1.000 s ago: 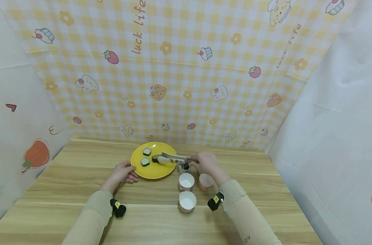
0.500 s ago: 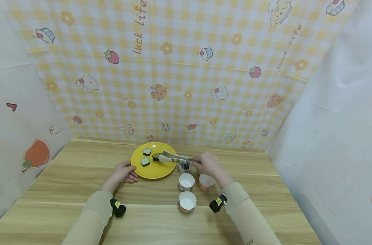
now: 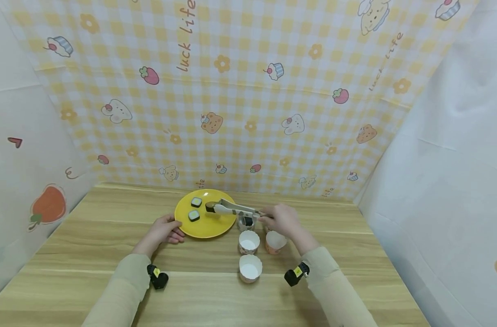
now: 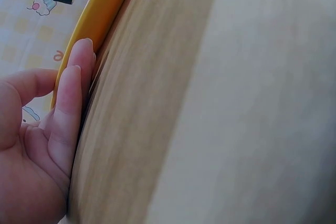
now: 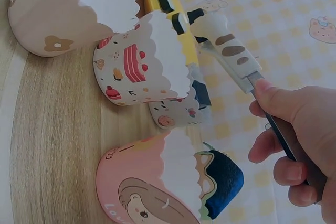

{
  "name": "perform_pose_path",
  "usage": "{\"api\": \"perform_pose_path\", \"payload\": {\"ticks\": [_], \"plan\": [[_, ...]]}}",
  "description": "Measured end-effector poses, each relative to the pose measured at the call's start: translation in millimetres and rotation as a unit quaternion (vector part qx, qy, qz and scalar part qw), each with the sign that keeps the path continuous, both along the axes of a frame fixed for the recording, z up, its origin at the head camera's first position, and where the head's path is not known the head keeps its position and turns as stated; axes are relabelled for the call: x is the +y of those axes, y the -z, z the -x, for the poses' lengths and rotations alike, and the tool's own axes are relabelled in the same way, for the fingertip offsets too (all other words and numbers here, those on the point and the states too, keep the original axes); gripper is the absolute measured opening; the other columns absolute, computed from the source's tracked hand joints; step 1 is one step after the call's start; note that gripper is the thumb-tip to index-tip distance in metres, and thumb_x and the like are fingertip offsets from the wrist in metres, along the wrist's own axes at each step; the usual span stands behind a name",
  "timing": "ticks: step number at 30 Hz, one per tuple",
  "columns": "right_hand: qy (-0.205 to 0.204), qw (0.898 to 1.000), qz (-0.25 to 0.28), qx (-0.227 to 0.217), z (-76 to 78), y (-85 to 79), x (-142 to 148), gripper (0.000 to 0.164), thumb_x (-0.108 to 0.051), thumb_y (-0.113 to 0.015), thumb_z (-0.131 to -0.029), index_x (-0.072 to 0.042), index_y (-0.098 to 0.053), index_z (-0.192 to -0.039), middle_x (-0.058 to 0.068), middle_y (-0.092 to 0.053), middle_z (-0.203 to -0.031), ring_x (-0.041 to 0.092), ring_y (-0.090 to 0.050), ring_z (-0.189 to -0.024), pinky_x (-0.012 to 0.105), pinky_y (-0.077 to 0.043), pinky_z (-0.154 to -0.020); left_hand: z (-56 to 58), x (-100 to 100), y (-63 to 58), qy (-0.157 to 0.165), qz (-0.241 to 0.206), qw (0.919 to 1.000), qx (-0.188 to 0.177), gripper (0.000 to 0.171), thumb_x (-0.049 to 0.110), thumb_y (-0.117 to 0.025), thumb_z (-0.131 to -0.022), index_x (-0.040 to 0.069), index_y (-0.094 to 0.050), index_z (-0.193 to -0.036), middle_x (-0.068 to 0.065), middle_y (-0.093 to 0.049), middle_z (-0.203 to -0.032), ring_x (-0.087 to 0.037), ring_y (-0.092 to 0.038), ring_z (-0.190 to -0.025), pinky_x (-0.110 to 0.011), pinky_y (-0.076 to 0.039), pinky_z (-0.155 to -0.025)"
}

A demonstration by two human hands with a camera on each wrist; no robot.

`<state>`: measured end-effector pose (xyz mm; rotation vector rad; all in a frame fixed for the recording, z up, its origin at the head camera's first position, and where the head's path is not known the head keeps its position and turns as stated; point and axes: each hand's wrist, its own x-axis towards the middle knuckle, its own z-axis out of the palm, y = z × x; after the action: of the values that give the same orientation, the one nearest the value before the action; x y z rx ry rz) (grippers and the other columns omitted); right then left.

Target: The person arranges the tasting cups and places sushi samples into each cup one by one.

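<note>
My left hand [image 3: 163, 230] grips the left rim of a yellow plate [image 3: 205, 230], thumb on top and fingers underneath. My right hand [image 3: 284, 220] holds kitchen tongs [image 3: 237, 210] whose ends have white, brown-spotted covers [image 5: 228, 45]. Between the tong tips is a dark-wrapped sushi piece [image 3: 210, 207], seemingly just above the plate. On the plate's left half lie two more sushi pieces, one farther back [image 3: 196, 202] and one nearer [image 3: 194, 215]. Under the tongs, beside the plate, a paper cup [image 3: 241, 225] contains a dark sushi piece [image 3: 248, 221].
Two white-lined paper cups, one middle [image 3: 249, 243] and one nearest [image 3: 250, 269], line up in front of that cup. A pink cup [image 5: 142, 182] stands to their right; a dark piece [image 5: 223, 184] shows beyond its rim. A checked cloth [image 3: 248, 150] hangs behind the table.
My right hand has shifted slightly right, and the tongs have lifted the pinched sushi piece a little up and rightward. The left hand and plate stay in place.
</note>
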<state>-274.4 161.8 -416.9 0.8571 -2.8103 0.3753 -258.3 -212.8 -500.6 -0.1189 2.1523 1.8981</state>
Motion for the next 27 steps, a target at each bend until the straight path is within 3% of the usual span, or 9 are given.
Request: {"api": "perform_pose_path", "payload": {"ticks": [4, 9, 17, 23, 27], "plan": [[-0.011, 1.000, 0.019, 0.012, -2.7, 0.1, 3, 0.014, -0.028, -0.071, -0.088, -0.019, -0.074, -0.098, -0.006, -0.069, -0.078, 0.008, -0.061, -0.065, 0.034, -0.049, -0.058, -1.2, 0, -2.2, 0.001, -0.003, 1.0000, 0.002, 0.045, 0.008, -0.045, -0.099, -0.015, -0.030, -0.135, -0.011, -0.065, -0.073, -0.019, -0.067, -0.061, -0.030, -0.056, -0.055], [-0.015, 0.999, 0.028, 0.004, -6.8, 1.0, 9, 0.012, -0.025, -0.070, -0.089, -0.017, -0.075, -0.096, -0.011, -0.065, -0.069, 0.005, -0.058, -0.061, 0.032, -0.048, -0.056, -2.0, 1, -3.2, 0.001, -0.002, 1.0000, 0.000, 0.045, 0.008, -0.045, -0.099, -0.015, -0.031, -0.134, -0.011, -0.065, -0.073, -0.020, -0.067, -0.061, -0.030, -0.056, -0.055], [-0.026, 0.999, 0.044, -0.008, -14.2, 0.5, 17, 0.012, -0.024, -0.069, -0.089, -0.015, -0.074, -0.095, -0.009, -0.068, -0.075, 0.004, -0.052, -0.058, 0.027, -0.044, -0.055, -0.5, 0, 0.7, 0.001, 0.000, 1.0000, -0.001, 0.044, 0.008, -0.044, -0.099, -0.015, -0.031, -0.134, -0.011, -0.065, -0.073, -0.019, -0.067, -0.061, -0.029, -0.056, -0.055], [-0.032, 0.998, 0.059, -0.010, -21.2, -2.1, 22, 0.018, -0.025, -0.069, -0.089, -0.012, -0.074, -0.101, -0.009, -0.070, -0.080, 0.004, -0.060, -0.066, 0.030, -0.050, -0.061, 0.2, 0, 1.5, -0.001, -0.002, 1.0000, -0.001, 0.044, 0.008, -0.044, -0.098, -0.015, -0.032, -0.133, -0.010, -0.065, -0.072, -0.019, -0.067, -0.060, -0.029, -0.056, -0.054], [-0.026, 0.998, 0.060, -0.002, -26.0, -3.2, 25, 0.020, -0.024, -0.070, -0.088, -0.011, -0.074, -0.102, -0.006, -0.072, -0.087, 0.012, -0.066, -0.076, 0.036, -0.053, -0.067, 0.2, -1, 1.4, 0.000, -0.004, 1.0000, -0.003, 0.045, 0.008, -0.045, -0.099, -0.015, -0.031, -0.134, -0.010, -0.065, -0.073, -0.019, -0.067, -0.060, -0.030, -0.056, -0.054]]}}
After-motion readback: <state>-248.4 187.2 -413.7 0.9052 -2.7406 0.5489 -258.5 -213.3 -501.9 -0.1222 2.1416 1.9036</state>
